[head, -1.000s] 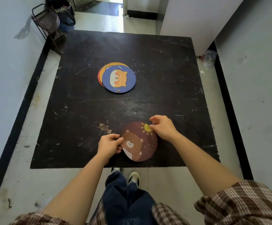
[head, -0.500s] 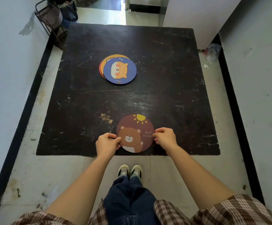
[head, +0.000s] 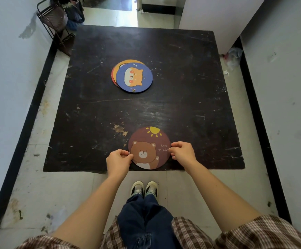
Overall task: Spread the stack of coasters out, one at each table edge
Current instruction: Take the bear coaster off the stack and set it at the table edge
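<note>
A brown round coaster (head: 148, 147) with a bear and a sun lies flat at the near edge of the dark square table (head: 191, 97). My left hand (head: 118, 161) pinches its left rim and my right hand (head: 182, 153) pinches its right rim. Near the table's middle, a little to the left, sits the stack of coasters (head: 132, 76). A blue one with an orange dog is on top, and orange and red rims peek out beneath it on the left.
A black wire rack (head: 56, 24) stands at the table's far left corner. Walls run close along the left and right sides. A crumpled plastic bag (head: 233, 55) lies on the floor at the far right. My shoes (head: 144, 188) stand just before the near edge.
The brown coaster was tilted and turned a second ago. It now lies upright-facing and flat at the near edge, with both hands moved to its left and right rims.
</note>
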